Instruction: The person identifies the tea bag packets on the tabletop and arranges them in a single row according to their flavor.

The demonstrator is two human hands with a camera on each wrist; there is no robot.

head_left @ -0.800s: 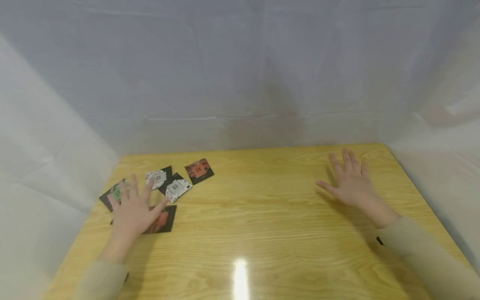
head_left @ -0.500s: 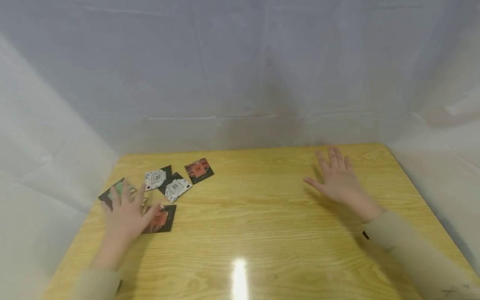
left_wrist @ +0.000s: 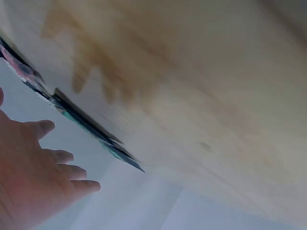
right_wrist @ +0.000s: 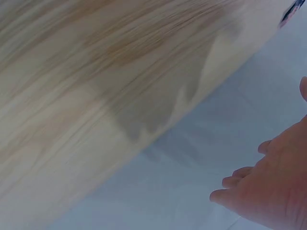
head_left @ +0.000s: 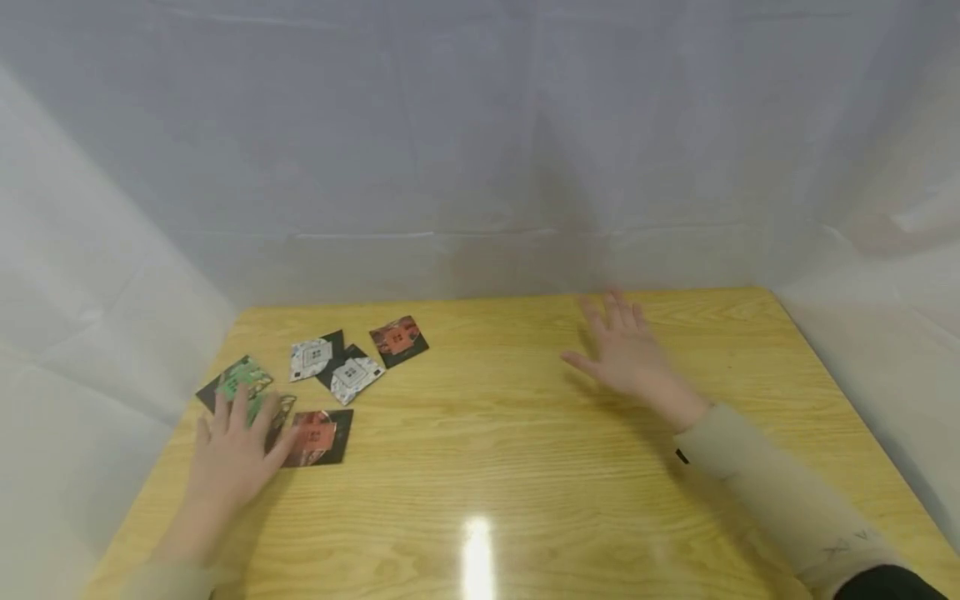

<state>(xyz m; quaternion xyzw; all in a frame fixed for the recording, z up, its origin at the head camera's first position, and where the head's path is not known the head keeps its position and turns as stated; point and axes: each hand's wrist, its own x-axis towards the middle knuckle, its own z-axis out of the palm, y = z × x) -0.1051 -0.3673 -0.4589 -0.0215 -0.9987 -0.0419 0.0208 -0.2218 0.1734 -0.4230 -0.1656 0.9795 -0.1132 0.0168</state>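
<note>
Pale sheeting [head_left: 450, 125] behind and at both sides; yellow wood-grain table [head_left: 487, 400] below, bright glare [head_left: 477, 558] on its near part. On the table's left part, lying flat: an upper green packet [head_left: 249, 372]; a lower green packet [head_left: 282, 408], partly hidden by fingers; a left white packet [head_left: 311, 357] and a right white packet [head_left: 356, 375], overlapping; a far red packet [head_left: 397, 338], apart; a near red packet [head_left: 318, 437], beside the thumb. Handling, as I judge it: thin, flat things, so low fingertips and light, even contact should serve better than a grab from above; overlapping ones probably want parting first, since one could drag its neighbour. Soft edges may catch a nail. Pose: left hand [head_left: 231, 458] back upward, fingers spread and pointing away from the person, over the lower green packet's near side. Left wrist view shows a gap between its fingertips and the packets; it grips nothing. Right hand [head_left: 628, 354] well apart from the packets, over the table's far part, fingers spread, thumb out to the left, holding nothing; forearm slants in from lower right.
</note>
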